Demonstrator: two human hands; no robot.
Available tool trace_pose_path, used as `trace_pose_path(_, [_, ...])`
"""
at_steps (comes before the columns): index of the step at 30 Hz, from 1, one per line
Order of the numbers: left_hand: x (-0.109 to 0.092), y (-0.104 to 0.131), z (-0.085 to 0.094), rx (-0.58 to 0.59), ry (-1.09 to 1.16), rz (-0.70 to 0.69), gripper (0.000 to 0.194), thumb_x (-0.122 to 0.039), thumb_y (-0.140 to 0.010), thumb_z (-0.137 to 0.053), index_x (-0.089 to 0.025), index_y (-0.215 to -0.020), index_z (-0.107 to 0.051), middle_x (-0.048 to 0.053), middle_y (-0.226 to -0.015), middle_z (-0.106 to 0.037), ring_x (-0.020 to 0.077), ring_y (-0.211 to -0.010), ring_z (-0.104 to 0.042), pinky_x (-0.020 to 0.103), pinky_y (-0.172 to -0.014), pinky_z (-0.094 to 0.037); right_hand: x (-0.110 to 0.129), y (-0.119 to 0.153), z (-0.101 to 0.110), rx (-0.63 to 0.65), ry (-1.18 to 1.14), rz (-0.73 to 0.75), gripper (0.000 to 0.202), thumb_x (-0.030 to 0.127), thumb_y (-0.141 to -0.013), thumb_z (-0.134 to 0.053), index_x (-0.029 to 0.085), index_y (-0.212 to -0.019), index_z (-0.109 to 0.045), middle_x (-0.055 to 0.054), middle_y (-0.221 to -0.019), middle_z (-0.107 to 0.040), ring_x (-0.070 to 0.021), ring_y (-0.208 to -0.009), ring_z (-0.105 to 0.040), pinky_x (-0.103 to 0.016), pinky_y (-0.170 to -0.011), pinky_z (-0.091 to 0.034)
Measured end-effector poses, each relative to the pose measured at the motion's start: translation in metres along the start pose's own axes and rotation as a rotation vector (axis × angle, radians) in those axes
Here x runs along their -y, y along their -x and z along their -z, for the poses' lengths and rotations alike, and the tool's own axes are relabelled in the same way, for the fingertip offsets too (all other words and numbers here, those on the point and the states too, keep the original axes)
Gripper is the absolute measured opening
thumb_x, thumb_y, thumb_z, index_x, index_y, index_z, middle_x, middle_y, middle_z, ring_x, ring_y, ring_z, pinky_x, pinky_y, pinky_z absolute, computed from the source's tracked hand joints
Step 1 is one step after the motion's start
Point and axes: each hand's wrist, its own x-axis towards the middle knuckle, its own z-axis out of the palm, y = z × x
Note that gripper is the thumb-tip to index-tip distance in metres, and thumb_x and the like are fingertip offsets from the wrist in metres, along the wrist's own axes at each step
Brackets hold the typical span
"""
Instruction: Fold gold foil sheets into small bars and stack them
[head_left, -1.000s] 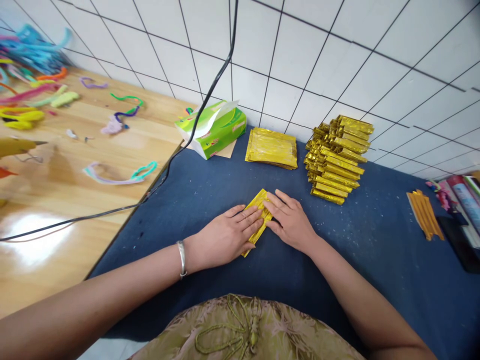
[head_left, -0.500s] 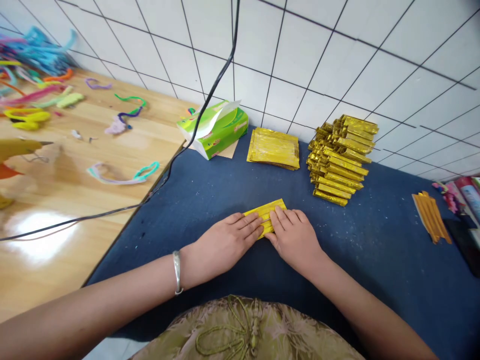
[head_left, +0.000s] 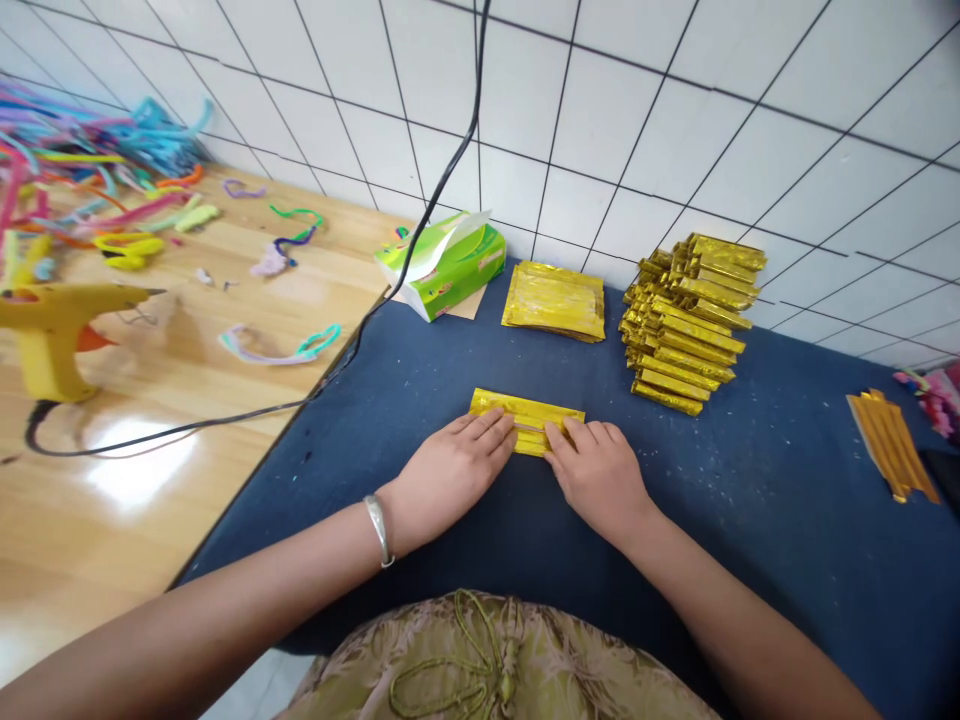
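A creased sheet of gold foil paper (head_left: 534,412) lies on the dark blue table cover in front of me, its long folds running left to right. My left hand (head_left: 461,465) rests palm down on its left part, fingers laid flat together and pointing right. At the right end of the sheet, the bent fingers of my right hand (head_left: 600,475) grip the paper, with the thumb by the lower edge. Beyond it are a flat stack of gold foil sheets (head_left: 553,300) and a tall pile of folded gold foil strips (head_left: 686,330).
A green tissue box (head_left: 457,275) stands by the tiled wall. On the wooden table at left are a yellow glue gun (head_left: 56,325), its black cable (head_left: 225,422) and colourful pipe cleaners (head_left: 150,135). An orange-gold pleated piece (head_left: 892,445) lies at far right.
The gold foil paper has turned clockwise and now lies with its right end lower. Both hands have shifted with it and remain on the paper. The camera view has swung slightly left.
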Motion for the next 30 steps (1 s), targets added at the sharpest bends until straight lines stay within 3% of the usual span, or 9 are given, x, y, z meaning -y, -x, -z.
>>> trace_pose_path(10, [-0.014,0.0,-0.018,-0.051,0.09,-0.08,0.042,-0.021,-0.095,-0.034,-0.015,-0.137,-0.037,0.009,-0.145,-0.034,0.0219,-0.137,-0.026,0.037,-0.111,-0.029,-0.004,-0.001,-0.005,-0.014,-0.06,-0.028,0.031,0.03,-0.091,-0.045,0.018,-0.116,-0.058,-0.012,-0.1,-0.06,-0.0245,-0.094,-0.048,-0.038,-0.08,-0.037])
trace_pose_path(17, [-0.011,-0.001,-0.029,-0.039,0.15,-0.021,0.047,-0.034,-0.096,-0.033,-0.015,-0.139,-0.034,0.009,-0.146,-0.032,0.0223,-0.138,-0.024,0.037,-0.112,-0.024,-0.002,-0.003,-0.005,-0.021,-0.045,-0.042,0.029,0.027,-0.088,-0.049,0.018,-0.114,-0.059,-0.01,-0.098,-0.059,-0.0231,-0.093,-0.048,-0.037,-0.08,-0.037])
trace_pose_path(20, [-0.009,-0.002,-0.029,-0.035,0.169,-0.026,0.049,-0.037,-0.096,-0.031,-0.017,-0.141,-0.029,0.007,-0.149,-0.028,0.0209,-0.139,-0.019,0.036,-0.114,-0.018,-0.002,-0.002,-0.006,-0.035,-0.039,-0.036,0.029,0.026,-0.088,-0.049,0.018,-0.114,-0.059,-0.01,-0.098,-0.059,-0.0226,-0.092,-0.048,-0.036,-0.08,-0.036])
trace_pose_path(24, [-0.006,-0.004,-0.026,-0.025,0.202,-0.018,0.064,-0.053,-0.092,-0.031,-0.015,-0.144,-0.023,0.009,-0.151,-0.021,0.0226,-0.141,-0.013,0.038,-0.115,-0.013,-0.002,-0.003,-0.007,-0.03,-0.034,-0.037,0.029,0.026,-0.089,-0.048,0.019,-0.114,-0.059,-0.01,-0.099,-0.059,-0.0225,-0.092,-0.049,-0.036,-0.081,-0.037])
trace_pose_path(30, [-0.002,-0.008,-0.022,-0.011,0.251,-0.017,0.08,-0.068,-0.085,-0.026,-0.012,-0.143,-0.024,0.013,-0.151,-0.019,0.0266,-0.141,-0.01,0.041,-0.114,-0.01,-0.002,-0.003,-0.008,-0.018,-0.037,-0.046,0.03,0.027,-0.088,-0.049,0.019,-0.115,-0.059,-0.011,-0.1,-0.06,-0.0235,-0.093,-0.05,-0.038,-0.082,-0.039])
